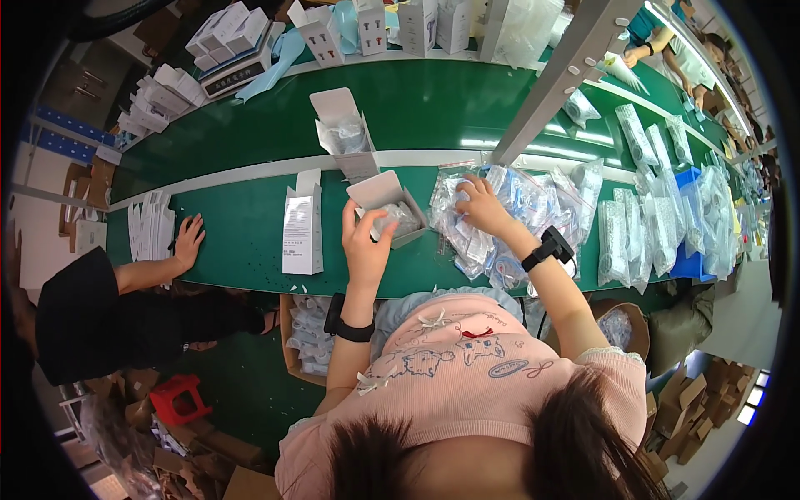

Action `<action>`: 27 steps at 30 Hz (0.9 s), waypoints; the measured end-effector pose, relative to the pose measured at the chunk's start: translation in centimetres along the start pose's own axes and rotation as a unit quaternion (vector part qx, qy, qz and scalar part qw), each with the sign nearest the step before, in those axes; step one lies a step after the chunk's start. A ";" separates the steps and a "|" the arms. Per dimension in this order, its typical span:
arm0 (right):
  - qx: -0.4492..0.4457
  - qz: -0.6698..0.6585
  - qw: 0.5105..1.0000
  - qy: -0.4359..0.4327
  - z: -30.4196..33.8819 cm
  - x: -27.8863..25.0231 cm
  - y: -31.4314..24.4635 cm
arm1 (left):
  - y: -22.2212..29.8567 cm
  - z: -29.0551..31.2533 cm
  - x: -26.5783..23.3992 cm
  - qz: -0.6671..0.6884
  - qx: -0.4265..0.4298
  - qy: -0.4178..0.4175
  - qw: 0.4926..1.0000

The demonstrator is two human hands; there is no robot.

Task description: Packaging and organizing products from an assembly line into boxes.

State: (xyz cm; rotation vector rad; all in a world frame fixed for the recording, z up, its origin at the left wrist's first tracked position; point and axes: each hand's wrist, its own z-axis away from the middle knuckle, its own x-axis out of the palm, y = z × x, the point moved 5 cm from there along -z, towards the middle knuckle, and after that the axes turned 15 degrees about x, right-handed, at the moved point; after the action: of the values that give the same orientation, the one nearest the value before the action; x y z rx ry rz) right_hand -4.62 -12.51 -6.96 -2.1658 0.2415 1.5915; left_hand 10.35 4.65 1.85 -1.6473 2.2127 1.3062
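My left hand (367, 246) is closed round the near left side of an open white box (410, 235), its fingers at the rim. Inside that box lies a clear plastic-wrapped item (398, 218), whose kind I cannot make out. My right hand (485, 207) bends its fingers onto a clear plastic bag (454, 200) at the left of a heap of bagged blue and white parts (533, 200). Behind the left hand stands another open white box (358, 164) with a wrapped item in its mouth. A tall white box (302, 229) with printed text stands to the left.
A co-worker's hand (190, 242) rests on the green table beside a stack of flat white cartons (152, 227). Bubble-wrapped packages (637, 237) and a blue bin (690, 221) lie at the right. A metal post (550, 92) rises behind the heap. White boxes (321, 35) line the back.
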 end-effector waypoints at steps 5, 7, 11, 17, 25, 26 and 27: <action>0.079 -0.296 0.952 -0.012 -1.3 -4.6 -0.3 | -2.8 0.4 -0.3 0.071 -0.198 0.005 0.978; 0.221 -0.522 0.823 -0.036 -1.3 -5.2 0.7 | -3.4 0.2 -0.1 0.105 -0.200 0.041 0.973; 0.179 -0.717 0.666 0.099 -3.4 -10.4 -5.2 | -4.1 0.1 0.1 0.127 -0.220 0.057 0.965; -0.019 -0.323 0.945 0.056 -4.5 -9.2 -11.0 | -4.9 0.2 0.5 0.131 -0.232 0.050 0.963; -0.091 -0.044 0.995 -0.025 -3.5 -6.8 -13.1 | -4.7 0.1 0.7 0.156 -0.219 0.064 0.961; -0.084 0.000 0.995 -0.053 -3.5 -6.3 -13.3 | -4.6 0.0 0.6 0.144 -0.212 0.068 0.964; -0.084 0.001 0.995 -0.051 -3.7 -6.4 -13.5 | -4.5 0.0 0.5 0.133 -0.205 0.072 0.967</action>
State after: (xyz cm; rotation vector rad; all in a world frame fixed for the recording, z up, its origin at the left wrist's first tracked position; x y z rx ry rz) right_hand 1.74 -2.89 3.19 -2.1971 0.0801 1.7748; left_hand 13.85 4.00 -0.97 -1.6523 2.4413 1.8800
